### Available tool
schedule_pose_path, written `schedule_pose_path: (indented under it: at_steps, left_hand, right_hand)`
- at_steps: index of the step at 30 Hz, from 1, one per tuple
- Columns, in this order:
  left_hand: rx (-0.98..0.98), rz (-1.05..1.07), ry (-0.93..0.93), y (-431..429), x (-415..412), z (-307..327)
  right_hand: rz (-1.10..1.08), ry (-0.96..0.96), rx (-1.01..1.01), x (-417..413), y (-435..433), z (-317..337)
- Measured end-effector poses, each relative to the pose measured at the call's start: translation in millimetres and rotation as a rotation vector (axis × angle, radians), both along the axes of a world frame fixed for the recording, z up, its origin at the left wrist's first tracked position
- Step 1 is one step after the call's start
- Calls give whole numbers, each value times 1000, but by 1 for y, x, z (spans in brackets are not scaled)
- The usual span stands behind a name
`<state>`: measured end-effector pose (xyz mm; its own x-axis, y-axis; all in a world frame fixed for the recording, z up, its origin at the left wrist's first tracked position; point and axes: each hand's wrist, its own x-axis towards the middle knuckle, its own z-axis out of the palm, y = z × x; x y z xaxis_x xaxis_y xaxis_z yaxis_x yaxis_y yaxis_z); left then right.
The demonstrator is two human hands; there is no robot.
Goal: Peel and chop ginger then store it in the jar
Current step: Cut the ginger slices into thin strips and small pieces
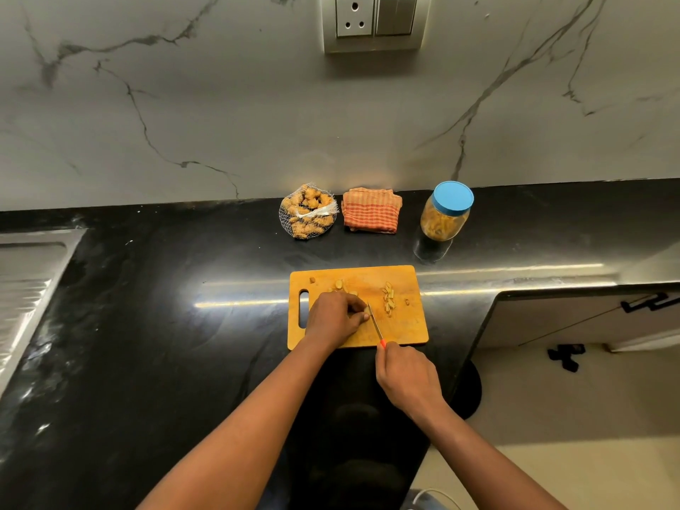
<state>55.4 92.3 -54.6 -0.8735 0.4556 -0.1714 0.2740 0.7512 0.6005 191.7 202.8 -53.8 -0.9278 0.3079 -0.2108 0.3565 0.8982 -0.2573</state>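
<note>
Chopping under way on the cutting board (412, 333): left hand (336, 318) curls over a mostly hidden ginger piece, right hand (406, 377) grips the knife (375, 323), cut slices (389, 297) alongside, likely bound next for the still-lidded jar (447, 213) behind.

Ginger down on the cutting board, knife on the wood, jar capped behind!

On the wooden cutting board (404, 325), pale cut strips (388, 298) lie in a loose pile right of centre, and chunkier ginger pieces (340, 285) sit near its far edge. The knife (375, 322), thin blade and orange handle, slants across the board's middle, gripped at the near edge by the right hand (406, 377). The left hand (335, 316) curls beside the blade, probably over a hidden ginger piece. Beyond the board's far-right corner stands the jar (445, 215), upright, blue lid on, yellowish pieces inside. Beyond its far-left corner lies netted raw ginger (308, 211).
</note>
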Motion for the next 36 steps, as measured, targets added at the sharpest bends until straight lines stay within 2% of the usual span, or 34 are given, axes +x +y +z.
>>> schedule_pose_path:
  at_steps: [6,24,36]
  left_hand:
    - [-24,3,-11,1,-1,0]
    - [-18,1,0,1,-2,-1]
    - [5,-4,27,0,0,1]
  right_hand:
    - [27,-14,77,-2,-4,2]
    - [2,-9,67,-5,-2,0]
    - [6,-96,68,-21,-3,6]
